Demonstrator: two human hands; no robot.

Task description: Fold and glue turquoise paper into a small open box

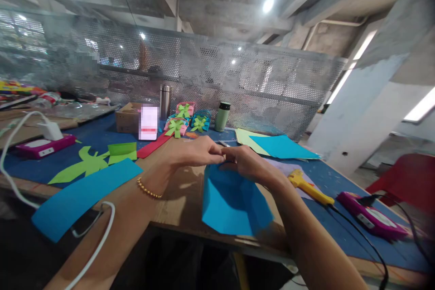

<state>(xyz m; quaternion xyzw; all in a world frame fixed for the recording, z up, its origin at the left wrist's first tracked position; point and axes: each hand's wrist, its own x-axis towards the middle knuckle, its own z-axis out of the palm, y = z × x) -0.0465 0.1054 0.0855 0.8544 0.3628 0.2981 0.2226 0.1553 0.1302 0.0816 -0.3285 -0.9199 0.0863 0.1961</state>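
Note:
A folded sheet of blue paper (234, 204), shaped like a shallow open tray, lies on brown cardboard (180, 204) in front of me. My right hand (246, 163) is closed on its far edge, fingers curled over the paper. Right beside it, my left hand (204, 150) is closed in a pinch at the far left corner. Its fingertips meet those of the right hand, and what they pinch is hidden. Left of my left forearm lies a long blue paper strip (88, 192). A yellow glue gun (311, 188) rests to the right of my right hand.
Green paper cutouts (86, 163) and a red strip (154, 146) lie left. Behind stand a phone (148, 122), a steel flask (165, 102), small bow-topped paper pieces (176, 127) and a green bottle (222, 117). Purple power strips (372, 217) and cables flank the table. Paper sheets (285, 146) lie back right.

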